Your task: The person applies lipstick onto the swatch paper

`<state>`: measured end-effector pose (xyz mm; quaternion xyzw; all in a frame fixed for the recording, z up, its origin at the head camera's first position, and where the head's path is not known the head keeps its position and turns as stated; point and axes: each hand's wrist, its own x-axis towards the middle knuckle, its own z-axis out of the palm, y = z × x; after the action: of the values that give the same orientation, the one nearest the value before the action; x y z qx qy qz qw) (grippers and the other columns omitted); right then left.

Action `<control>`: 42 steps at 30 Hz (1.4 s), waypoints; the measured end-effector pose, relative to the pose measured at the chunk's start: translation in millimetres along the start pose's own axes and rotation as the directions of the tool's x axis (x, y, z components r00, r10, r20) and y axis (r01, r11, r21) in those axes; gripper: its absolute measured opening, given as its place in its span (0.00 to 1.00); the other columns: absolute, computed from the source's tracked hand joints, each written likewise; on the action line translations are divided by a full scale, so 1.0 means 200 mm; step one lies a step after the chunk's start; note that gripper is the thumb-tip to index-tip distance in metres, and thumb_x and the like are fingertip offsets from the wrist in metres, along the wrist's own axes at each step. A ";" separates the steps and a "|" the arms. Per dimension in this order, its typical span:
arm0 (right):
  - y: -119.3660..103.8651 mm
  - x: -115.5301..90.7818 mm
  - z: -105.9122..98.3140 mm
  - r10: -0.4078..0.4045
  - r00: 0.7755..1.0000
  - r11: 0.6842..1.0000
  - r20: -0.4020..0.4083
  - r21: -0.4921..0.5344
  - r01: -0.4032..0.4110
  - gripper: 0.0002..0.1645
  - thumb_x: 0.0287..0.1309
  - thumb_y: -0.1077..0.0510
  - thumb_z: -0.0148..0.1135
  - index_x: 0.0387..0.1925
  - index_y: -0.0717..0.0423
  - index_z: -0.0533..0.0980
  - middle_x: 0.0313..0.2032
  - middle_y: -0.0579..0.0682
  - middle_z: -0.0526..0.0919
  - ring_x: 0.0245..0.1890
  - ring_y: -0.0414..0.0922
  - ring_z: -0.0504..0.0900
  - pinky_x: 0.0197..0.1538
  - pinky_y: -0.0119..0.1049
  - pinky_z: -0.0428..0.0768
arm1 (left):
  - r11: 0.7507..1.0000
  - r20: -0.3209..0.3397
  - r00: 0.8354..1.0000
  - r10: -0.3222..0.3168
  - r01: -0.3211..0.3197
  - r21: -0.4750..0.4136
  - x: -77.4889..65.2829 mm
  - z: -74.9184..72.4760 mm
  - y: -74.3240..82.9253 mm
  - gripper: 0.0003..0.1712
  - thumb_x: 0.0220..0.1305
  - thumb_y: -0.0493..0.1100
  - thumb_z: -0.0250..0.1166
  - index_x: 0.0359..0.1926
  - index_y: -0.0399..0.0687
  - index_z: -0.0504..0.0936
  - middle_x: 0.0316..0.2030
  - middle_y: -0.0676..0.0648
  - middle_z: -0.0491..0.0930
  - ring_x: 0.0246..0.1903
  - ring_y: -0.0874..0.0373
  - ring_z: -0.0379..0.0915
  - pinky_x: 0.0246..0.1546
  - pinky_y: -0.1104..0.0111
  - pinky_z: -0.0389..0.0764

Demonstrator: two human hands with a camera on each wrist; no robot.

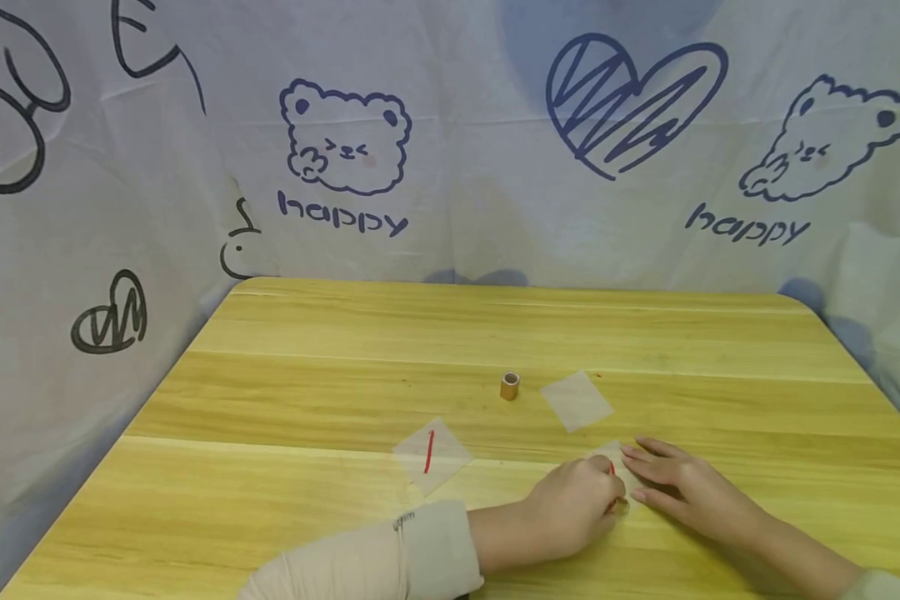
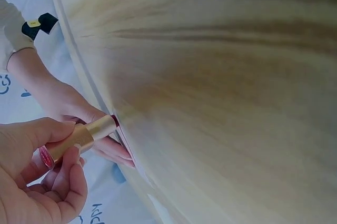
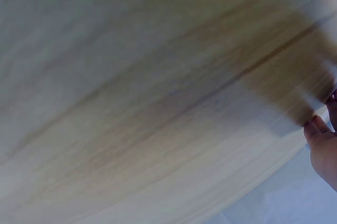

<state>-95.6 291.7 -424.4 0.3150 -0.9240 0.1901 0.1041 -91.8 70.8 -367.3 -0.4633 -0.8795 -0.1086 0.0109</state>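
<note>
My left hand (image 1: 573, 508) pinches a gold lipstick (image 2: 79, 140) between thumb and fingers. In the left wrist view, its dark red tip meets a thin sheet at the table's surface. Fingers spread, my right hand (image 1: 693, 487) rests its fingertips on the edge of a small white paper square (image 1: 607, 451). A short red mark shows on that square beside the left hand, which covers much of the paper. Farther left lies a second square (image 1: 450, 457) bearing a red stroke. A third, unmarked square (image 1: 576, 404) lies behind the hands.
A small gold-brown lipstick cap (image 1: 509, 387) stands upright, its hollow end up, left of the unmarked square. The wooden table (image 1: 307, 392) carries a few tiny red specks. White cloth (image 1: 480, 167) with drawn bears and hearts hangs behind and at the sides.
</note>
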 end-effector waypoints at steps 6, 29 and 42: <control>-0.01 0.00 -0.01 0.010 1.000 1.000 0.025 0.022 -0.011 0.24 0.51 0.55 0.67 0.51 0.59 0.78 0.52 0.52 0.80 0.54 0.56 0.75 0.47 0.36 0.82 | 0.997 0.016 0.999 -0.029 0.030 -0.069 0.00 -0.03 -0.01 0.07 0.59 0.44 0.65 0.38 0.49 0.84 0.28 0.56 0.76 0.22 0.74 0.64 0.24 0.91 0.65; -0.02 0.01 -0.01 0.010 1.000 1.000 0.021 -0.019 -0.010 0.23 0.50 0.53 0.67 0.50 0.57 0.79 0.52 0.50 0.81 0.53 0.56 0.76 0.52 0.30 0.78 | 0.957 -0.233 0.955 -0.184 0.120 -0.264 -0.02 -0.25 -0.26 0.08 0.57 0.40 0.67 0.37 0.42 0.83 0.33 0.47 0.80 0.30 0.64 0.73 0.27 0.88 0.69; -0.02 0.01 -0.02 0.022 0.999 1.000 0.034 -0.021 -0.021 0.24 0.51 0.53 0.67 0.50 0.57 0.79 0.51 0.50 0.81 0.53 0.57 0.76 0.52 0.31 0.78 | 0.938 -0.265 0.931 -0.252 0.168 -0.303 -0.02 -0.24 -0.35 0.09 0.57 0.38 0.67 0.39 0.40 0.83 0.30 0.46 0.78 0.28 0.62 0.73 0.27 0.85 0.72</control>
<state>-94.4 289.0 -419.4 0.3074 -0.9309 0.1759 0.0894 -150.7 18.5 -334.1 -0.3407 -0.8887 -0.2993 0.0680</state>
